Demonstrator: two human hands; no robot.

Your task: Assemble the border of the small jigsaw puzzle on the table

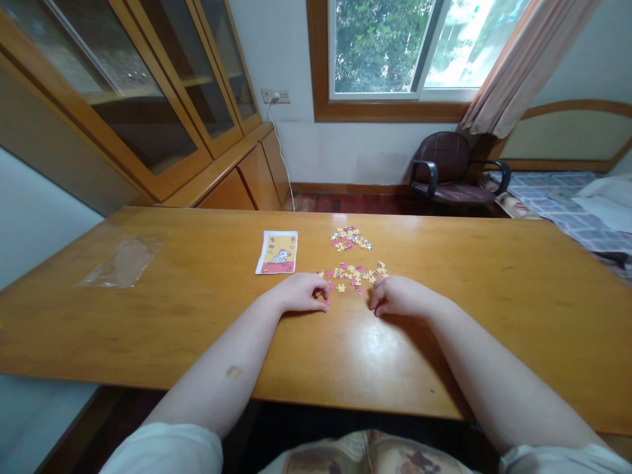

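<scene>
Loose jigsaw puzzle pieces, yellow and pink, lie spread between and just beyond my two hands. Behind them is a second, tighter heap of puzzle pieces, some with white and dark print. My left hand rests on the table at the left of the nearer pieces, thumb and fingertips closed on a pink puzzle piece. At their right side, my right hand is curled, its fingertips pinched low at the tabletop. A small puzzle piece seems to be in that pinch, mostly hidden by the fingers.
A picture card with a white animal on yellow and pink lies beyond my left hand. Farther left is a clear plastic bag on the wooden table. Past the table stand a glass-door cabinet and an armchair.
</scene>
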